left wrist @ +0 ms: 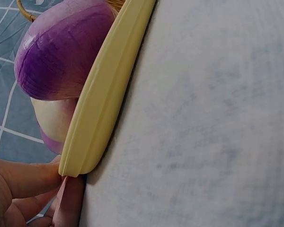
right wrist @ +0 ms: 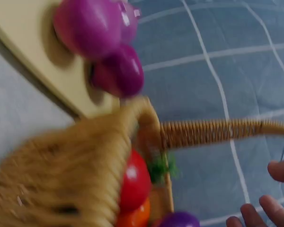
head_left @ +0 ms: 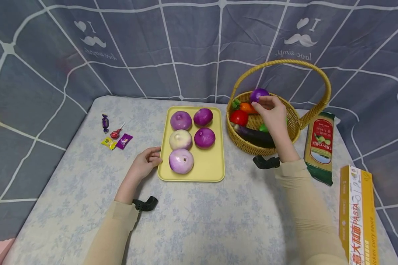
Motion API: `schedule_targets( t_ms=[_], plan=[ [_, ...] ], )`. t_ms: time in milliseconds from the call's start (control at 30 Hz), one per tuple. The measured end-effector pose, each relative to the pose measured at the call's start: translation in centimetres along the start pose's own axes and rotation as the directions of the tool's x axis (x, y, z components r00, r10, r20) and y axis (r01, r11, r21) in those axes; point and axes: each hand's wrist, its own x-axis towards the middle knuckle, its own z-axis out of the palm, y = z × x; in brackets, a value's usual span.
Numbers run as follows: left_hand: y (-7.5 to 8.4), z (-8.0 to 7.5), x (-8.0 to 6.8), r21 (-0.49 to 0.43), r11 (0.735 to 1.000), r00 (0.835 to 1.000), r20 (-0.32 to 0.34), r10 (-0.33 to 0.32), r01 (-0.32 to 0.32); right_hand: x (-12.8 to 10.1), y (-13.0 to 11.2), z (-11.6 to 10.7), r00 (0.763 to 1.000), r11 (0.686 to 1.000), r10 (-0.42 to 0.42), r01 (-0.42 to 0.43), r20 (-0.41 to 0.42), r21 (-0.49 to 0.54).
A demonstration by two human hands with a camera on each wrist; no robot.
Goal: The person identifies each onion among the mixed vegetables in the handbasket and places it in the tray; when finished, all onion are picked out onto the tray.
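My left hand (head_left: 146,162) is at the left edge of a yellow tray (head_left: 205,171), its thumb (left wrist: 33,177) and a finger pinching the rim. Several purple and whitish onions (head_left: 181,161) sit on the tray in two columns. Over the wicker basket (head_left: 293,114) reaches my right hand (head_left: 273,110), fingers spread with nothing between them in the right wrist view. A purple onion (head_left: 258,94) lies at the basket's back, by the right fingertips. Below it in the basket are a carrot (head_left: 247,108), a red tomato (head_left: 238,117), an eggplant (head_left: 255,136) and something green, partly hidden by the hand.
The basket's tall handle (head_left: 282,62) arches above the right hand. A green-and-red Olivoila package (head_left: 321,143) lies right of the basket, with a yellow pasta box (head_left: 356,213) nearer. Wrapped candies (head_left: 124,140) and a red lollipop (head_left: 115,134) lie at the left. A grey cloth wall stands behind.
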Motion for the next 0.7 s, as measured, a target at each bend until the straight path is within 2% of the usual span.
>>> schedule_targets(
  t_ms=[333, 700],
  plan=[
    [-0.2, -0.1, 0.1, 0.009, 1.0, 1.0, -0.007, 0.002, -0.002, 3.6, 0.5, -1.8, 0.997, 0.997, 0.073, -0.074, -0.026, -0.037],
    [-0.1, -0.1, 0.0, 0.01, 1.0, 1.0, -0.009, -0.01, 0.01, 5.7, 2.2, -1.5, 0.99, 0.987, 0.143, -0.143, -0.003, -0.068]
  ],
)
